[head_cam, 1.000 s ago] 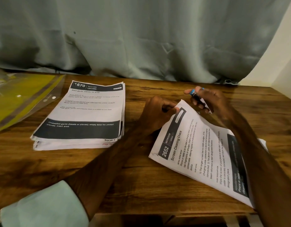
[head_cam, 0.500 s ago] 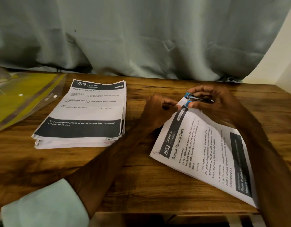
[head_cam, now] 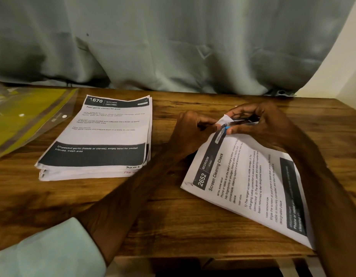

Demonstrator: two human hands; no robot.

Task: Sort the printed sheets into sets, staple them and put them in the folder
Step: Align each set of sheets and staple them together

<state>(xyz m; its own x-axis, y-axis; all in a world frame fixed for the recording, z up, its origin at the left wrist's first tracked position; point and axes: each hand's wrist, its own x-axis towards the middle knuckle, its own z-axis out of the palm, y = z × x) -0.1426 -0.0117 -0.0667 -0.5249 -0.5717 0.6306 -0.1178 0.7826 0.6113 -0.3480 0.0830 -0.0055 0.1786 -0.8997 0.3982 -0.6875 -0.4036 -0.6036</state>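
Observation:
A set of printed sheets [head_cam: 247, 182] headed "2652 Screen Cleaning Check" lies tilted on the right of the wooden table [head_cam: 173, 220]. My left hand [head_cam: 190, 129] pinches its raised top corner. My right hand [head_cam: 261, 121] is closed around a small blue and black stapler [head_cam: 238, 123], whose jaws sit over that same corner. A thick stack of printed sheets [head_cam: 101, 136], topped by "1670 Peel garlic cloves for prep", rests to the left. A clear plastic folder [head_cam: 23, 120] with yellow contents lies at the far left.
A grey-green curtain [head_cam: 173, 47] hangs along the table's back edge. A pale wall [head_cam: 345, 62] rises at the right. The table's front edge runs near the bottom of the view, with my pale sleeve [head_cam: 47, 250] at the lower left.
My right hand brought the stapler from just beyond the sheets down onto the top corner, which my left hand has lifted slightly. The stack and the folder have stayed put.

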